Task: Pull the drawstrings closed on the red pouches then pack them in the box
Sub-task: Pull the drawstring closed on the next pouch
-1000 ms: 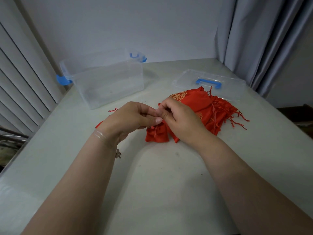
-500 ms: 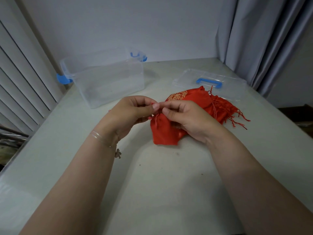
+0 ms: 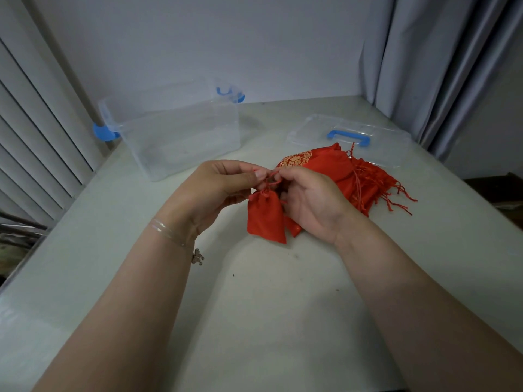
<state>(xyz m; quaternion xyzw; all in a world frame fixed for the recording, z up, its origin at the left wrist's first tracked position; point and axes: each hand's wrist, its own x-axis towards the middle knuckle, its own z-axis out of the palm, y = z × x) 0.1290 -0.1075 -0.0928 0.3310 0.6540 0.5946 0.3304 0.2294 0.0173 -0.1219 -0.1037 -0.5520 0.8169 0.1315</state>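
A small red pouch (image 3: 266,217) hangs by its drawstring between my hands, its mouth gathered tight and its bottom just above the table. My left hand (image 3: 223,190) pinches the red drawstring (image 3: 271,176) at its fingertips. My right hand (image 3: 310,199) pinches the same string from the other side. A pile of red pouches (image 3: 348,176) with loose strings lies on the table behind my right hand, one showing a gold pattern. The clear plastic box (image 3: 175,137) with blue latches stands open at the back left.
The box's clear lid (image 3: 351,134) with a blue handle lies flat at the back right, behind the pile. A grey curtain (image 3: 424,66) hangs at the right, and slatted blinds (image 3: 36,131) line the left. The pale table (image 3: 254,306) runs toward me.
The pouch has come up off the table and now hangs with its mouth cinched. Both hands have risen slightly and hold the string between them.
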